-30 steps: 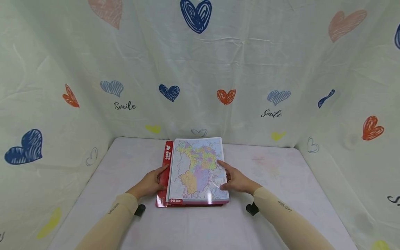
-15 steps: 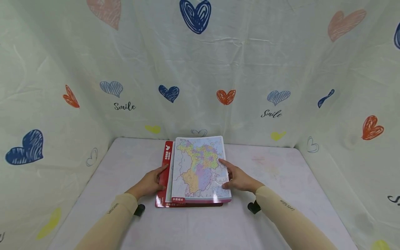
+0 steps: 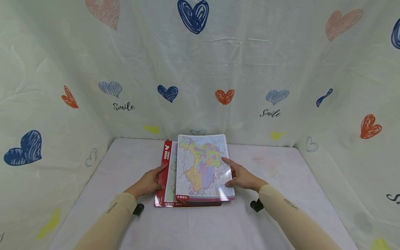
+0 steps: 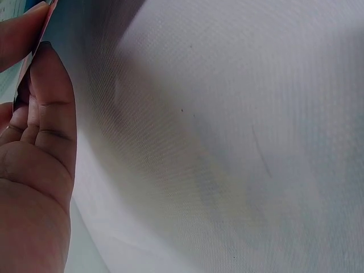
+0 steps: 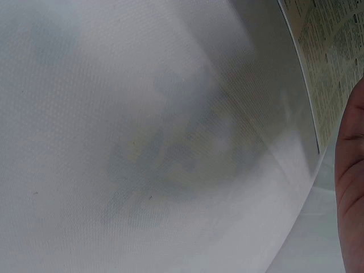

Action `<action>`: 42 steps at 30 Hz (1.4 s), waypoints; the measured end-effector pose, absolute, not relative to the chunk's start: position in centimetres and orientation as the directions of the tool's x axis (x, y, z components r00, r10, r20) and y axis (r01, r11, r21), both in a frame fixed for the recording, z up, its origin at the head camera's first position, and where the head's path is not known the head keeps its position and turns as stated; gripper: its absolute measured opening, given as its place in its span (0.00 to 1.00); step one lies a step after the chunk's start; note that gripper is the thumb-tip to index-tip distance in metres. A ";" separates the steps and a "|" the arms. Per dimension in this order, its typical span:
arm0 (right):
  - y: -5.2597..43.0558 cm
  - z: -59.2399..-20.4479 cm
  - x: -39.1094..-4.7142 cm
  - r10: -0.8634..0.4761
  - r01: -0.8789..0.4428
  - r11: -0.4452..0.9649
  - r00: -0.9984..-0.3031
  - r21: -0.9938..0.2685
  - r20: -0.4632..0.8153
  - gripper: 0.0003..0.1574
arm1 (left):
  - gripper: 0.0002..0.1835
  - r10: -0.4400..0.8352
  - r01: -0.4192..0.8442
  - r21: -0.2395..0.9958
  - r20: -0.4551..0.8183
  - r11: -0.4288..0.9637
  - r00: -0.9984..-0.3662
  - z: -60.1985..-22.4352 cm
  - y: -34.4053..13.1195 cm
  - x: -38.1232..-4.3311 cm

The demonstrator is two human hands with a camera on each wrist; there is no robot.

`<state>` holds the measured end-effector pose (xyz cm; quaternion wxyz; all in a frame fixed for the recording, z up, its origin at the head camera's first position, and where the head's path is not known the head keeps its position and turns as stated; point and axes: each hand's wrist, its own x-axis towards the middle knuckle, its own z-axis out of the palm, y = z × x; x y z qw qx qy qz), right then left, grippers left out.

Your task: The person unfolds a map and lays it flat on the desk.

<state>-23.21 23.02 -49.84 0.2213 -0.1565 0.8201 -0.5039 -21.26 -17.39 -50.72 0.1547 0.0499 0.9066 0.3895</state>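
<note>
In the head view, two map sheets overlap at the far middle of the table. On top is a map [image 3: 200,161] with regions in yellow, purple and orange. My right hand [image 3: 247,178] grips its right edge, thumb on the printed face. Beneath it, shifted left, lies a red-bordered map [image 3: 166,151], most of its face hidden. My left hand [image 3: 146,182] pinches its red left border, and the left wrist view shows fingers [image 4: 51,96] curled at that edge. From the right wrist, a text-printed sheet underside [image 5: 335,57] shows beside my palm [image 5: 352,176].
A pale cloth-like surface covers the table [image 3: 200,229]. Close behind the maps hangs a white curtain [image 3: 240,62] printed with hearts, and it also closes in both sides. Small black wrist pieces [image 3: 257,205] sit below the sleeves.
The coloured map has slid right and slightly away with my right hand, baring more of the red-bordered map. My left hand has stayed nearly still.
</note>
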 end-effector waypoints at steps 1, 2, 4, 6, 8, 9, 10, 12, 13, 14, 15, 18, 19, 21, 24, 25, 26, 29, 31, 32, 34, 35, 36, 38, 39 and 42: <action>23.1 -49.8 -23.2 -0.481 -0.033 0.440 -0.853 -0.898 -0.205 0.68 | 0.52 0.212 -0.029 0.722 -0.241 0.691 -0.947 -50.7 -17.4 -21.3; 23.1 -49.7 -23.2 -0.482 -0.032 0.435 -0.852 -0.900 -0.203 0.68 | 0.52 0.214 -0.027 0.721 -0.240 0.692 -0.947 -50.7 -17.5 -21.3; 23.2 -49.5 -23.1 -0.484 -0.033 0.432 -0.852 -0.901 -0.201 0.68 | 0.52 0.216 -0.023 0.723 -0.236 0.690 -0.947 -50.6 -17.6 -21.2; 23.3 -49.4 -23.0 -0.480 -0.032 0.435 -0.854 -0.900 -0.202 0.68 | 0.52 0.220 -0.016 0.723 -0.232 0.691 -0.948 -50.6 -17.6 -21.2; 23.4 -49.3 -22.9 -0.471 -0.027 0.441 -0.858 -0.897 -0.206 0.68 | 0.52 0.219 -0.014 0.722 -0.229 0.691 -0.948 -50.5 -17.6 -21.1; 23.4 -49.3 -22.9 -0.467 -0.024 0.444 -0.860 -0.896 -0.208 0.67 | 0.52 0.218 -0.015 0.723 -0.228 0.691 -0.949 -50.5 -17.7 -21.1; 23.5 -49.3 -22.9 -0.461 -0.023 0.448 -0.862 -0.894 -0.209 0.67 | 0.52 0.219 -0.015 0.722 -0.228 0.691 -0.949 -50.5 -17.7 -21.1; 23.6 -49.4 -23.0 -0.453 -0.017 0.452 -0.866 -0.892 -0.213 0.67 | 0.52 0.217 -0.019 0.721 -0.232 0.692 -0.948 -50.5 -17.7 -21.1; 23.7 -49.4 -23.0 -0.453 -0.016 0.450 -0.866 -0.893 -0.213 0.67 | 0.52 0.214 -0.022 0.721 -0.234 0.693 -0.948 -50.5 -17.7 -21.1; 23.8 -49.4 -23.0 -0.454 -0.015 0.448 -0.865 -0.894 -0.212 0.68 | 0.52 0.212 -0.024 0.720 -0.236 0.693 -0.948 -50.5 -17.7 -21.1; 23.9 -49.5 -23.1 -0.455 -0.014 0.445 -0.865 -0.896 -0.212 0.68 | 0.52 0.212 -0.026 0.720 -0.238 0.694 -0.948 -50.5 -17.8 -21.2; 24.1 -49.6 -23.2 -0.455 -0.007 0.439 -0.864 -0.898 -0.216 0.68 | 0.52 0.209 -0.029 0.720 -0.240 0.694 -0.948 -50.5 -17.8 -21.2; 24.2 -49.6 -23.2 -0.455 -0.004 0.437 -0.863 -0.899 -0.217 0.68 | 0.52 0.209 -0.029 0.720 -0.240 0.693 -0.948 -50.6 -17.9 -21.2; 24.3 -49.4 -23.2 -0.453 -0.006 0.443 -0.864 -0.896 -0.218 0.68 | 0.52 0.205 -0.035 0.721 -0.242 0.692 -0.949 -50.5 -17.9 -21.2; 24.4 -49.1 -23.1 -0.450 -0.012 0.452 -0.866 -0.892 -0.217 0.67 | 0.52 0.199 -0.045 0.722 -0.250 0.690 -0.947 -50.5 -18.0 -21.2; 24.5 -49.0 -23.1 -0.450 -0.015 0.454 -0.867 -0.891 -0.215 0.67 | 0.52 0.198 -0.049 0.721 -0.253 0.691 -0.947 -50.5 -18.1 -21.2; 24.6 -49.0 -23.2 -0.452 -0.018 0.455 -0.866 -0.890 -0.213 0.67 | 0.52 0.197 -0.051 0.721 -0.255 0.691 -0.947 -50.4 -18.1 -21.2; 24.9 -49.1 -23.2 -0.461 -0.019 0.442 -0.863 -0.897 -0.209 0.67 | 0.51 0.203 -0.040 0.718 -0.249 0.695 -0.947 -50.5 -18.3 -21.2; 25.1 -49.2 -23.3 -0.468 -0.019 0.434 -0.859 -0.901 -0.207 0.67 | 0.51 0.206 -0.032 0.718 -0.242 0.695 -0.948 -50.6 -18.5 -21.3; 25.2 -49.3 -23.3 -0.472 -0.017 0.428 -0.857 -0.904 -0.208 0.67 | 0.50 0.208 -0.029 0.720 -0.238 0.694 -0.949 -50.6 -18.5 -21.3; 25.4 -49.3 -23.4 -0.472 -0.008 0.421 -0.856 -0.907 -0.211 0.68 | 0.50 0.213 -0.024 0.724 -0.235 0.690 -0.948 -50.7 -18.7 -21.4; 25.5 -49.4 -23.4 -0.470 -0.004 0.421 -0.856 -0.907 -0.215 0.68 | 0.50 0.212 -0.028 0.727 -0.236 0.686 -0.948 -50.7 -18.7 -21.4; 25.6 -49.4 -23.4 -0.468 0.000 0.421 -0.857 -0.907 -0.217 0.68 | 0.51 0.208 -0.034 0.730 -0.239 0.682 -0.948 -50.7 -18.7 -21.4; 25.6 -49.4 -23.4 -0.464 0.011 0.420 -0.857 -0.907 -0.225 0.68 | 0.51 0.212 -0.036 0.734 -0.242 0.678 -0.947 -50.7 -18.8 -21.4; 25.6 -49.3 -23.4 -0.463 0.015 0.420 -0.857 -0.908 -0.228 0.68 | 0.51 0.210 -0.041 0.736 -0.245 0.675 -0.946 -50.8 -18.8 -21.4; 25.7 -49.3 -23.4 -0.464 0.017 0.420 -0.855 -0.907 -0.231 0.68 | 0.51 0.200 -0.056 0.733 -0.257 0.677 -0.946 -50.8 -18.9 -21.4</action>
